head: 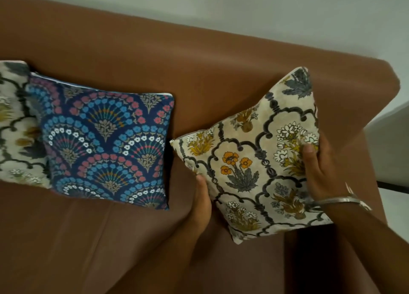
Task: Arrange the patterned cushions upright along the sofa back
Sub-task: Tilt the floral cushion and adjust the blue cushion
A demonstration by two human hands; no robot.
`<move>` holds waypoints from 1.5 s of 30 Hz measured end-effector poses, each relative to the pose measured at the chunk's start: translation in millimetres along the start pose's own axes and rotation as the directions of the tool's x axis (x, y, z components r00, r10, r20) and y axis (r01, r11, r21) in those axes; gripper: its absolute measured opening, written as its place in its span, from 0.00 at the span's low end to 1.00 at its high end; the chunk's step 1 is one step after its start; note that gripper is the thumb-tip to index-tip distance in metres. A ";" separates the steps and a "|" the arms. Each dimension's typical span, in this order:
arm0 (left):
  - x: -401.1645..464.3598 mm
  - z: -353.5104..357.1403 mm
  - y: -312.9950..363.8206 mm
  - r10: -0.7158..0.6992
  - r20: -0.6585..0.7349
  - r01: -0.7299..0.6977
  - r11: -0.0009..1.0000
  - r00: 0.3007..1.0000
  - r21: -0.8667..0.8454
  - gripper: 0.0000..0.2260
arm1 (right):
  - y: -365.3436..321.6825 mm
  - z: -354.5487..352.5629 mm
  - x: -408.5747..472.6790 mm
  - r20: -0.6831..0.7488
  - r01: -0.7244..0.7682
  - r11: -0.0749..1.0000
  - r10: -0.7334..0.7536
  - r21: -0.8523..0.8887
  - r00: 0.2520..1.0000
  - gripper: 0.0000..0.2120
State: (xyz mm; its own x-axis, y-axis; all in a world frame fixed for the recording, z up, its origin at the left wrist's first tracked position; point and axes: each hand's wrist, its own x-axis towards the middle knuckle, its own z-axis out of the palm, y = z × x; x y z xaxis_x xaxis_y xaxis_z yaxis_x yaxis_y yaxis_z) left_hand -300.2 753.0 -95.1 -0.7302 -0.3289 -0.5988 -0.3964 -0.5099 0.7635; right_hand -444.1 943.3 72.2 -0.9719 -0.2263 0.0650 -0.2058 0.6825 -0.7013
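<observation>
Sofa (199,72): brown, fills most of the frame; its back runs from the upper left down toward the right, and its right arm closes the corner at right of centre.
Cream floral cushion (254,161): right of centre, standing tilted on one corner in the sofa's right corner, leaning toward the back and arm; orange, yellow and white flowers inside dark scalloped frames.
Left hand (200,202): lower centre, pressed flat against that cushion's left edge; only the thumb side and heel show, the fingers are hidden behind the cushion, so how far they curl round I cannot tell.
Right hand (318,169): right of frame, clamped over the cushion's right edge, thumb lying on the printed face, the other fingers out of sight behind it.
Bangle (338,199): silver, on the right wrist, partly blurred.
Blue fan-pattern cushion (106,147): left of centre, propped against the sofa back, just beside the cream one but apart from it; a thin strip of sofa shows between them.
Second cream cushion (15,125): far left edge, cut off by the frame and blurred; the blue cushion overlaps its right side.
Wall (265,6): pale, along the top.
Far right edge: a pale surface beyond the sofa arm, too cropped to identify.
</observation>
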 end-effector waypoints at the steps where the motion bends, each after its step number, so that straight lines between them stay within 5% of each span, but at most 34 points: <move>1: 4.6 -6.8 -0.9 0.040 -0.029 -0.040 0.999 0.999 0.024 0.37 | -4.2 1.9 -4.7 -0.025 0.005 1.000 -0.006 -0.017 1.000 0.36; 4: 0.1 -39.3 14.6 0.269 -0.128 -0.236 0.946 0.955 0.222 0.30 | -39.0 14.2 -26.2 -0.159 -0.041 0.981 0.011 -0.189 0.987 0.39; 6: -31.8 -57.8 38.3 0.319 -0.145 -0.256 0.905 0.937 0.341 0.29 | -65.6 26.6 -46.1 -0.201 0.068 0.962 -0.125 -0.266 0.972 0.36; 9: -54.0 -146.3 86.5 0.456 -0.141 -0.321 0.784 0.879 0.531 0.25 | -109.5 83.8 -73.8 -0.046 0.215 0.952 -0.230 -0.216 0.972 0.33; 12: -47.5 -262.4 141.4 0.657 -0.135 -0.400 0.595 0.742 0.697 0.21 | -158.0 154.1 -90.2 0.191 0.020 0.999 -0.013 -0.036 0.981 0.42; 15: -22.8 -344.1 192.9 0.577 -0.295 -0.253 0.684 0.762 0.685 0.25 | -204.0 223.7 -87.3 0.233 -0.326 0.940 0.295 0.104 0.927 0.33; 18: -2.3 -370.4 223.7 0.335 -0.311 -0.149 0.855 0.889 0.496 0.33 | -231.4 276.2 -68.6 0.313 -0.585 0.726 0.497 0.361 0.810 0.34; 21: 3.0 -362.1 234.5 -0.073 -0.230 0.103 0.987 0.970 0.121 0.33 | -228.8 306.6 -57.1 0.322 -0.639 0.655 0.552 0.404 0.769 0.43; 24: 8.3 -363.7 236.9 -0.182 -0.165 0.192 0.980 0.969 0.045 0.38 | -227.5 301.4 -53.9 0.352 -0.658 0.631 0.556 0.411 0.753 0.47; 27: 10.6 -364.6 221.6 -0.382 0.011 0.377 0.906 0.924 -0.192 0.50 | -259.7 257.3 -50.6 0.295 -0.498 0.823 0.421 0.274 0.858 0.48; 31: 9.3 -324.7 200.1 -0.392 0.109 0.404 0.842 0.914 -0.357 0.50 | -298.1 222.2 -24.1 0.205 -0.174 0.966 0.134 0.190 0.969 0.27; 36: 28.9 -304.3 186.6 -0.306 0.158 0.343 0.789 0.939 -0.510 0.62 | -266.9 250.9 -3.9 0.086 0.044 0.999 -0.046 0.019 0.995 0.35; 40: 23.2 -315.3 177.2 -0.380 0.120 0.395 0.822 0.917 -0.411 0.61 | -271.4 252.8 -16.8 0.026 -0.022 1.000 0.022 0.018 0.999 0.36; 42: 9.8 -335.1 183.4 -0.366 -0.043 0.351 0.916 0.930 -0.195 0.48 | -283.7 253.9 -39.8 -0.054 -0.088 0.995 0.085 -0.052 0.995 0.40; 45: -18.8 -396.0 211.5 -0.132 -0.220 0.187 0.950 0.967 0.250 0.22 | -318.0 271.4 -80.5 -0.119 0.045 0.995 -0.055 -0.085 0.991 0.35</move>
State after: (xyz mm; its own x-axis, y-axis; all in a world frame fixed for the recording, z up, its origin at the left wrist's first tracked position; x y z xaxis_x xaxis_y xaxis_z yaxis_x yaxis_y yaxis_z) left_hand -149.9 336.6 -18.3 -0.5312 -0.4253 -0.7327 -0.6518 -0.3474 0.6742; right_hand -269.4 555.8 97.2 -0.9657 -0.1796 0.1873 -0.2586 0.7284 -0.6344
